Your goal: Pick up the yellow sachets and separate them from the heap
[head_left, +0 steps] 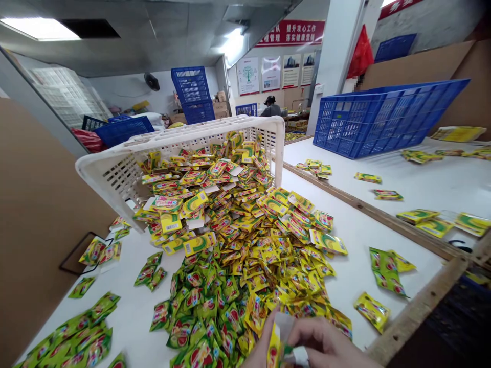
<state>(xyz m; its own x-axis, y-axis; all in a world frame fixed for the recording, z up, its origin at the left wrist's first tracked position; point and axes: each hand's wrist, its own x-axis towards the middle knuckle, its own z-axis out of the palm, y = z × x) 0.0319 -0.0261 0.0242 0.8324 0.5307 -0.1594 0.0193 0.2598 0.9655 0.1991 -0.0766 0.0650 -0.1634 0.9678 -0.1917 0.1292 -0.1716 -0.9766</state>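
Observation:
At the bottom edge my left hand (262, 345) is closed around a small yellow carton (273, 343) whose white end flap (284, 325) stands up. My right hand (328, 341) is at the carton's opening with its fingers bent together. A bit of green shows between the hands, but what the right fingers grip is partly hidden. Just beyond them lies a heap of green sachets (209, 306) on the left and yellow sachets (268, 255) on the right. Many flat yellow cartons (195, 203) spill over the heap from a white plastic basket (279, 148) tipped on its side.
Strips of green sachets (72, 335) lie at the left on the white table (134, 312). Loose sachets (372, 311) rest near the wooden edge (418, 306) at right. A blue crate (353, 122) stands on the adjoining table. Far back, a person (271, 107) sits.

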